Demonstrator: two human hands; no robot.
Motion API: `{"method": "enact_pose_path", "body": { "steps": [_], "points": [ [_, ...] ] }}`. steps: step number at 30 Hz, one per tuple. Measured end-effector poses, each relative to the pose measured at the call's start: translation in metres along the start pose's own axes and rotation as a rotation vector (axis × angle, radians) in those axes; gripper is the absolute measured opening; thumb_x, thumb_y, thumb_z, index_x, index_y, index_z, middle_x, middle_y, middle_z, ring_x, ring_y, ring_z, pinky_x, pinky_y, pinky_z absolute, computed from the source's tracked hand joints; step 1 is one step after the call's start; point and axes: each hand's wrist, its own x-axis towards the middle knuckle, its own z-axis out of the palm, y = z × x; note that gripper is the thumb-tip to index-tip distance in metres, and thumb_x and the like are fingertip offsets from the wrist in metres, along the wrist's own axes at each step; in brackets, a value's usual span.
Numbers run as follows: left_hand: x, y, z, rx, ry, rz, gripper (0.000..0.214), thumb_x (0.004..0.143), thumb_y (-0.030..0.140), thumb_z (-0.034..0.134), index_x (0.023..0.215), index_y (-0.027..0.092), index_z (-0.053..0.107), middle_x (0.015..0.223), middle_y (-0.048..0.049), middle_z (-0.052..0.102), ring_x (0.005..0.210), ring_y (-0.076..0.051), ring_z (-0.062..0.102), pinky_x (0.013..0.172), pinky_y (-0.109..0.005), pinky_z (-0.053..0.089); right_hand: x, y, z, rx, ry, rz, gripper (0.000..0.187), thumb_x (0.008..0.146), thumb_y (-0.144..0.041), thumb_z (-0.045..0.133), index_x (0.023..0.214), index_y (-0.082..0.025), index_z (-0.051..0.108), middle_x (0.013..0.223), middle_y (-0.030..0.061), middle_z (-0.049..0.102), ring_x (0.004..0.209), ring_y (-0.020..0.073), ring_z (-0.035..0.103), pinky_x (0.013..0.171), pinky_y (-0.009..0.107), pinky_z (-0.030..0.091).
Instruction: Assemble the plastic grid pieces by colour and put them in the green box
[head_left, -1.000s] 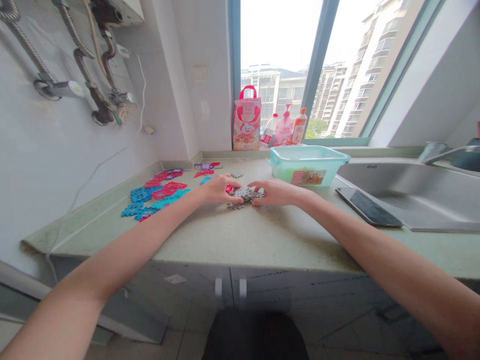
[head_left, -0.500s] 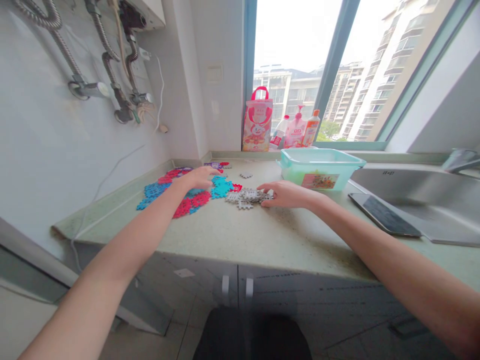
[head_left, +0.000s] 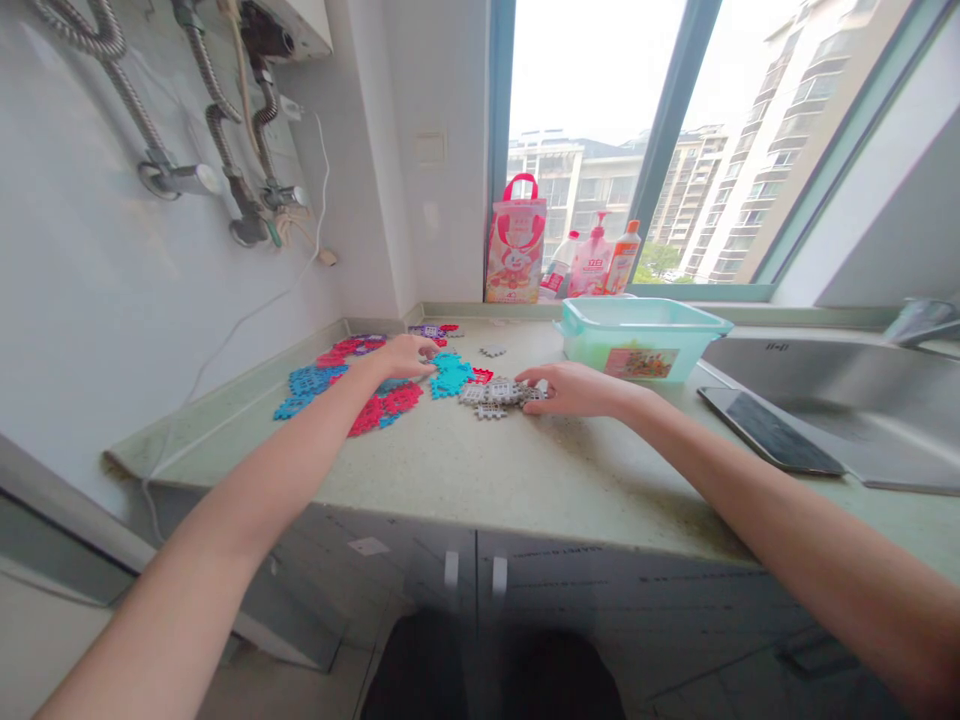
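Flat plastic interlocking tiles with notched edges lie in colour groups on the counter. My left hand [head_left: 405,356] is at the left edge of the turquoise tiles [head_left: 453,376], its finger and thumb apart and touching them. Beside these, my right hand [head_left: 568,388] has its thumb and fingers closed around the right end of a heap of grey tiles [head_left: 495,394]. A few red tiles [head_left: 481,376] show between the turquoise and the grey. Under and past my left forearm are more red tiles [head_left: 397,400] and blue tiles [head_left: 309,388], partly hidden.
A mint-green plastic tub [head_left: 641,340] stands behind my right hand. A phone [head_left: 769,430] lies by the steel sink [head_left: 840,385]. One grey tile [head_left: 492,351] and purple tiles [head_left: 426,331] are farther back. A pink bag [head_left: 516,250] and bottles [head_left: 592,262] line the windowsill.
My left hand has shifted slightly right, and the turquoise tiles have slid right with it, closer to the grey heap. My right hand has stayed in place.
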Motion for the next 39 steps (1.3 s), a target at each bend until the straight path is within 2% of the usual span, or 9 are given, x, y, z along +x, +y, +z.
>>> {"method": "enact_pose_path", "body": {
  "steps": [9, 16, 20, 23, 27, 30, 33, 35, 39],
  "points": [
    [0.000, -0.011, -0.003, 0.030, 0.007, -0.178, 0.056, 0.080, 0.042, 0.073, 0.131, 0.020, 0.075, 0.115, -0.0081, 0.082, 0.105, -0.025, 0.077, 0.094, -0.031, 0.058, 0.000, 0.000, 0.000, 0.000, 0.005, 0.001, 0.056, 0.091, -0.048, 0.074, 0.143, -0.028, 0.069, 0.130, 0.0074, 0.078, 0.091, 0.0229, 0.075, 0.086, 0.035, 0.054],
    [-0.006, -0.021, -0.015, 0.201, 0.056, -0.269, 0.070, 0.067, 0.041, 0.082, 0.134, 0.022, 0.072, 0.130, -0.0110, 0.073, 0.118, -0.031, 0.071, 0.103, -0.034, 0.056, 0.000, -0.002, 0.000, -0.004, 0.004, 0.025, 0.058, 0.091, -0.048, 0.075, 0.145, -0.027, 0.069, 0.128, 0.0077, 0.079, 0.093, 0.0242, 0.076, 0.085, 0.035, 0.054],
    [-0.007, -0.008, -0.023, 0.159, 0.242, -0.182, 0.064, 0.068, 0.041, 0.081, 0.127, 0.019, 0.073, 0.128, -0.0120, 0.068, 0.114, -0.032, 0.071, 0.106, -0.041, 0.056, 0.001, -0.002, 0.001, 0.001, 0.003, 0.033, 0.058, 0.092, -0.048, 0.075, 0.145, -0.026, 0.069, 0.130, 0.0076, 0.078, 0.094, 0.0244, 0.076, 0.086, 0.035, 0.054],
    [-0.006, 0.025, -0.021, -0.041, 0.314, 0.035, 0.054, 0.071, 0.037, 0.079, 0.122, 0.019, 0.072, 0.123, -0.0096, 0.069, 0.100, -0.026, 0.072, 0.099, -0.041, 0.059, 0.002, 0.000, 0.002, 0.013, 0.011, 0.021, 0.059, 0.091, -0.048, 0.076, 0.145, -0.027, 0.068, 0.132, 0.0069, 0.078, 0.091, 0.0232, 0.076, 0.088, 0.035, 0.054],
    [-0.009, 0.079, -0.005, -0.341, 0.193, 0.330, 0.054, 0.074, 0.029, 0.077, 0.127, 0.022, 0.069, 0.128, -0.0082, 0.070, 0.100, -0.021, 0.073, 0.094, -0.038, 0.061, 0.003, 0.004, 0.003, 0.010, 0.029, -0.001, 0.067, 0.091, -0.049, 0.077, 0.152, -0.026, 0.061, 0.135, 0.0085, 0.076, 0.092, 0.0232, 0.077, 0.089, 0.035, 0.055],
    [-0.011, 0.102, 0.006, -0.445, 0.087, 0.404, 0.058, 0.077, 0.031, 0.077, 0.133, 0.022, 0.067, 0.132, -0.0098, 0.072, 0.105, -0.022, 0.074, 0.095, -0.037, 0.061, 0.003, 0.005, 0.004, 0.011, 0.036, -0.004, 0.069, 0.090, -0.048, 0.077, 0.153, -0.027, 0.060, 0.134, 0.0089, 0.077, 0.092, 0.0237, 0.077, 0.089, 0.035, 0.055],
    [-0.009, 0.101, 0.012, -0.396, 0.010, 0.353, 0.050, 0.087, 0.034, 0.068, 0.135, 0.022, 0.070, 0.135, -0.0088, 0.074, 0.118, -0.024, 0.072, 0.103, -0.038, 0.059, 0.003, 0.004, 0.004, 0.017, 0.033, -0.004, 0.069, 0.090, -0.048, 0.077, 0.153, -0.027, 0.060, 0.134, 0.0088, 0.077, 0.092, 0.0240, 0.077, 0.089, 0.036, 0.055],
    [-0.005, 0.091, 0.013, -0.267, -0.037, 0.301, 0.046, 0.090, 0.027, 0.059, 0.133, 0.024, 0.074, 0.134, -0.0059, 0.076, 0.123, -0.024, 0.071, 0.108, -0.038, 0.056, 0.003, 0.004, 0.004, 0.015, 0.032, 0.000, 0.068, 0.090, -0.049, 0.077, 0.153, -0.027, 0.060, 0.134, 0.0082, 0.077, 0.093, 0.0237, 0.077, 0.089, 0.035, 0.055],
    [0.000, 0.072, 0.012, -0.017, -0.112, 0.276, 0.058, 0.082, 0.013, 0.053, 0.133, 0.027, 0.078, 0.132, -0.0016, 0.078, 0.124, -0.021, 0.070, 0.114, -0.032, 0.050, 0.004, 0.005, 0.004, 0.004, 0.028, 0.008, 0.068, 0.090, -0.049, 0.077, 0.153, -0.028, 0.060, 0.135, 0.0075, 0.077, 0.094, 0.0235, 0.077, 0.089, 0.034, 0.055]
  ]
}}
